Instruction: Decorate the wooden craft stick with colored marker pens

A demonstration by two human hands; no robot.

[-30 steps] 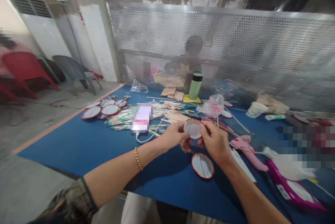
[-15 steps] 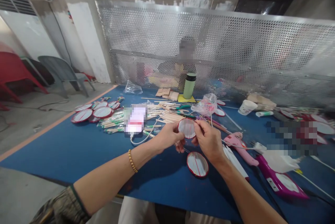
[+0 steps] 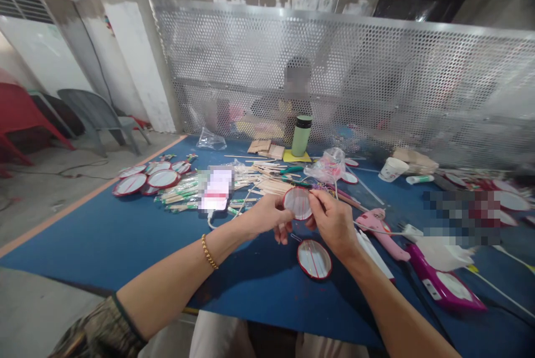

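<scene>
Both hands are pinched in close over the tabletop, the left hand gripping one side of a small red-rimmed disc and the right hand nipping its opposite edge between thumb and finger. From here I'd judge this to be fine work at the rim, calling for a steady left grip while the right fingertips press or adjust; what they pinch there is too small to tell. A second disc lies just below, toward the near edge. Beyond the hands spread wooden sticks and a lit phone; more discs are heaped by the left edge. Off to the right sits a pink glue gun. A green bottle stands near the far edge, before a perforated metal panel, and a grey chair waits on the concrete floor.
</scene>
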